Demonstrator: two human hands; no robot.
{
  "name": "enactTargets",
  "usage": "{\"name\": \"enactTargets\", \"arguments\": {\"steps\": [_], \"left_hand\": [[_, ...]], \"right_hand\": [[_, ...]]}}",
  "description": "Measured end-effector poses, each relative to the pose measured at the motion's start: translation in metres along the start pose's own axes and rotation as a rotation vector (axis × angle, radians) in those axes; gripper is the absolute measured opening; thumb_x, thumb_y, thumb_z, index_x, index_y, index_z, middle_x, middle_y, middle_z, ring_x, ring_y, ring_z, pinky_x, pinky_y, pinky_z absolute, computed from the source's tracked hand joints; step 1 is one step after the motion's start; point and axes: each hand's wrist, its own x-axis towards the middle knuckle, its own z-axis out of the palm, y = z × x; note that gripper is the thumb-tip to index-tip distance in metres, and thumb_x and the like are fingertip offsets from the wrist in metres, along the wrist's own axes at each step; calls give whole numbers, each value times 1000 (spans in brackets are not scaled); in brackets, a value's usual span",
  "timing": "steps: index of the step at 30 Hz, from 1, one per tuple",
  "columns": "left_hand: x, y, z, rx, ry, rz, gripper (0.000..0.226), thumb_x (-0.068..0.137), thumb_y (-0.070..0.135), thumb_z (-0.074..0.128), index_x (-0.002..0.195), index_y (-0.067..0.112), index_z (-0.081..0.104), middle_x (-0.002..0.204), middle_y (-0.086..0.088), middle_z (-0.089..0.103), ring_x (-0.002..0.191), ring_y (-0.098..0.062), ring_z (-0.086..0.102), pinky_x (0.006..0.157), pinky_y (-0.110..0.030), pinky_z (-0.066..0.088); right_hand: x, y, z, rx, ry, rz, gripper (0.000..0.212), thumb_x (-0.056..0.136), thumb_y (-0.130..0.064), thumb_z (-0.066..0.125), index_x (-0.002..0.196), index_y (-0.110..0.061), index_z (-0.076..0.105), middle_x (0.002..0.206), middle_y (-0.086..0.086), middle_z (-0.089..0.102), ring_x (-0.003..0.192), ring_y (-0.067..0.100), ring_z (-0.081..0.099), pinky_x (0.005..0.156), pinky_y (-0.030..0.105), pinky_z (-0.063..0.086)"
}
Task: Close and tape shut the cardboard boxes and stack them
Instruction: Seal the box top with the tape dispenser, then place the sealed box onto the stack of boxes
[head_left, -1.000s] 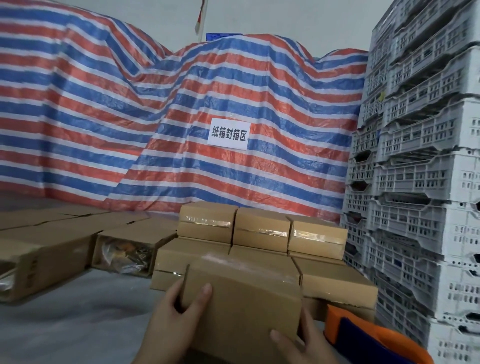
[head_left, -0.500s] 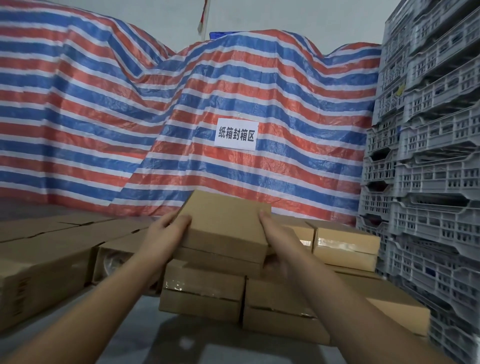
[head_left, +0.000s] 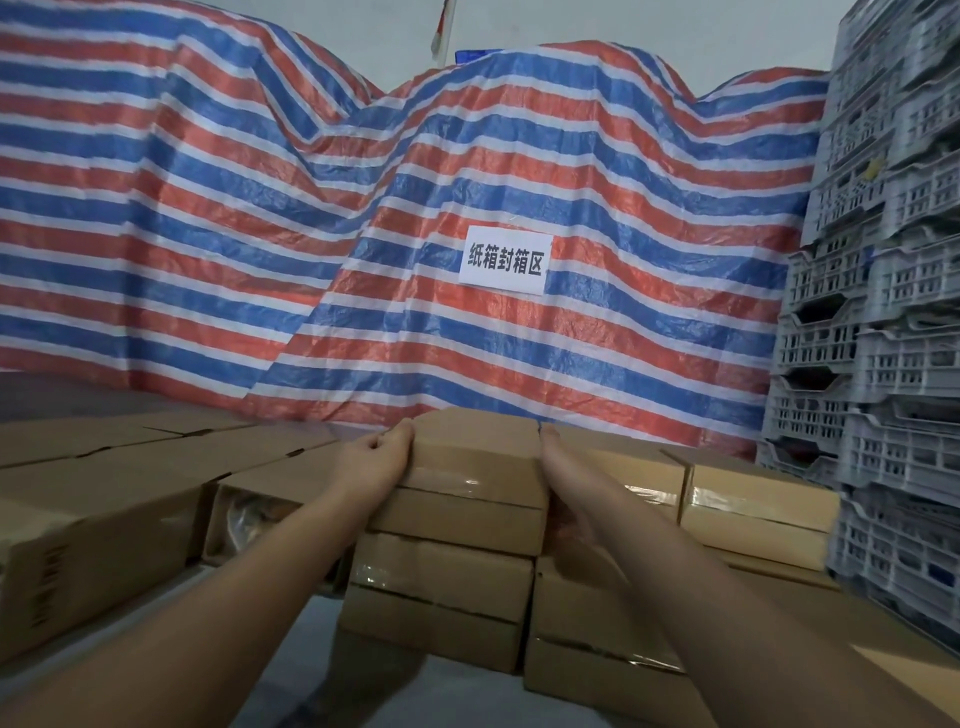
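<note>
Striped red, white and blue tarp (head_left: 311, 234) fills back, white sign (head_left: 505, 259) stuck on it. Grey crates (head_left: 883, 338) piled high at right. Brown boxes (head_left: 104, 530) lie at left. Taped box (head_left: 475, 457) sits on top of box stack (head_left: 441, 592), middle. Left hand (head_left: 378, 460) presses box's left side, fingers curled together. Right hand (head_left: 563, 467) flat on right side, fingers straight, together.

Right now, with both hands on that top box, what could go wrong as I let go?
1. The top box sits third-high on the left column; if it overhangs, it may tip on release.
2. The right hand is wedged between this box and the neighbouring box; pulling out could drag either askew.
3. The left hand grips the outer edge, where nothing braces the stack.
</note>
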Motion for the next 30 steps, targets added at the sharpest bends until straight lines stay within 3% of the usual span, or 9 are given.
{"name": "enactTargets", "arguments": {"steps": [2,9,11,14,18,22,24,26,30], "left_hand": [[5,-1,1,-4,-34,-30,35,92,62,47,91,28,57,100,-1,57,94,-19,55,88,-39,44],[1,0,0,-22,-77,-105,64,93,70,34,133,22,50,113,-8,55,99,-24,52,92,-41,42],[-4,0,-5,-27,-28,-65,63,96,66,30,131,17,50,118,-10,57,106,-27,54,96,-43,42],[-22,-7,-18,76,80,124,48,99,58,34,116,19,57,110,-4,62,104,-21,58,85,-38,47],[-62,-21,-43,158,102,288,29,99,46,43,90,27,63,83,4,67,83,-12,64,74,-36,53],[-95,-53,-70,416,63,404,29,101,32,46,78,25,62,69,5,63,64,-3,59,59,-22,46],[-104,-68,-87,574,12,423,28,101,31,48,75,28,59,65,5,59,60,-1,56,53,-16,38],[-110,-81,-103,651,-43,393,31,100,34,47,72,27,57,63,3,56,58,-4,54,52,-20,37],[-113,-96,-112,741,-17,399,39,99,37,45,66,18,50,59,2,49,57,-11,49,56,-32,37]], "right_hand": [[2,4,2,-14,9,4,78,95,-75,26,120,-6,54,100,17,68,95,32,65,86,44,54],[6,12,5,-6,27,-44,87,92,-79,24,138,-9,48,132,16,59,122,34,55,110,50,42],[6,20,2,-87,113,-217,72,96,-73,25,127,-15,55,122,6,62,113,25,58,99,42,47],[1,37,-10,-312,448,-647,41,103,-53,35,89,-23,59,92,-6,63,85,8,58,66,25,43],[-28,58,-10,-293,509,-971,26,97,-35,46,73,-30,54,72,-10,55,71,1,55,58,17,37],[-60,100,7,-338,320,-862,40,99,-24,55,59,-21,50,53,-6,53,55,3,54,43,17,38],[-68,124,19,-485,291,-791,47,97,-27,58,54,-20,42,50,-4,48,47,7,48,46,24,40],[-72,141,30,-701,314,-754,49,94,-35,58,52,-17,38,51,-2,44,51,9,45,56,30,38],[-85,149,42,-872,252,-717,42,91,-48,53,56,-26,51,54,-5,52,52,-2,48,54,12,37]]}}
